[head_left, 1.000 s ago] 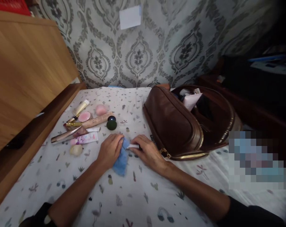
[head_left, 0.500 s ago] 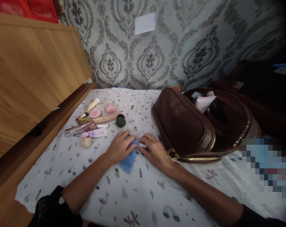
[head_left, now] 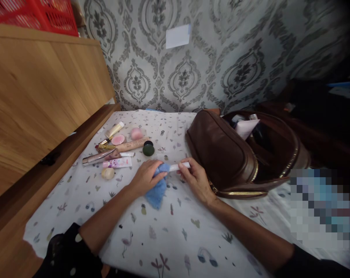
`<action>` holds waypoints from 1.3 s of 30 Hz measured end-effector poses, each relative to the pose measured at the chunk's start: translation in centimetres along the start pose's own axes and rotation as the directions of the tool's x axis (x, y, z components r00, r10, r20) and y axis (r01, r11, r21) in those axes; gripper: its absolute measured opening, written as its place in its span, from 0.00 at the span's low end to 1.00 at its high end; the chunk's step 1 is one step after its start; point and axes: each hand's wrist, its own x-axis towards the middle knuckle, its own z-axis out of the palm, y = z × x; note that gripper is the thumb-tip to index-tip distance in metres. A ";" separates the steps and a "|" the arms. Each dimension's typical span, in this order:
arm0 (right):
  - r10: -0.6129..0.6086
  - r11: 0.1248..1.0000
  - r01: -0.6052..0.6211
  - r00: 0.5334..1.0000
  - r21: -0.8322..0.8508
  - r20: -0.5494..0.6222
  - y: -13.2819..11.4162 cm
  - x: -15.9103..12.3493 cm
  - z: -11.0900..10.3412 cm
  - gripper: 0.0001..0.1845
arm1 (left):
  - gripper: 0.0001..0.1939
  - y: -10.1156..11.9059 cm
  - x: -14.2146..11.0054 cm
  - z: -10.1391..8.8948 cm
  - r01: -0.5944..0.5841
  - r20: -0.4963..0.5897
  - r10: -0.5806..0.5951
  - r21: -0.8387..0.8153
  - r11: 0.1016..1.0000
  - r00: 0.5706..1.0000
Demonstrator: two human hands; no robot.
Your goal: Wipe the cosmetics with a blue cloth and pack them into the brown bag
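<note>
My left hand (head_left: 147, 177) is closed around a blue cloth (head_left: 157, 193), whose loose corner hangs down onto the printed sheet. Out of the cloth's right side sticks a slim white tube (head_left: 175, 167); its left end is hidden in the cloth. Fingers of my right hand (head_left: 194, 178) pinch the tube near its right end. A dark green round container (head_left: 148, 149) with a black top lies just beyond my left hand. Right of my right hand stands a brown leather bag (head_left: 218, 144), unzipped, with a pale pink item (head_left: 246, 128) poking out.
Cosmetics lie in a group at the left: a pink-and-white tube (head_left: 117, 162), a long beige tube (head_left: 133, 144), a pink sponge (head_left: 136, 133) and a small cream-coloured round item (head_left: 107, 173). A wooden cabinet (head_left: 47, 77) borders the left side; patterned wallpaper (head_left: 183, 77) rises behind.
My right hand has shifted right and slightly up, and more of the white tube shows between the hands. My left hand still grips the cloth. The view has tilted a little.
</note>
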 end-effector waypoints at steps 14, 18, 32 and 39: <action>0.029 0.969 -0.048 0.996 0.241 0.080 -0.5 0.3 -0.1 0.24 | 0.18 0.5 0.2 -0.3 -0.001 0.100 -0.006 0.067 0.998 0.995; 0.057 0.958 -0.088 0.991 0.272 0.120 -0.6 0.4 -0.1 0.24 | 0.21 0.8 0.1 -0.6 0.021 0.111 -0.023 0.019 1.000 0.994; 0.079 0.918 -0.174 0.961 0.356 0.265 -0.3 0.5 0.3 0.22 | 0.24 1.1 -0.1 -0.5 0.041 0.070 -0.032 -0.139 0.989 0.997; 0.067 0.947 -0.192 0.904 0.259 0.423 -1.2 0.0 0.1 0.26 | 0.16 1.0 -0.5 -0.2 0.105 -0.028 -0.117 -0.268 0.958 0.993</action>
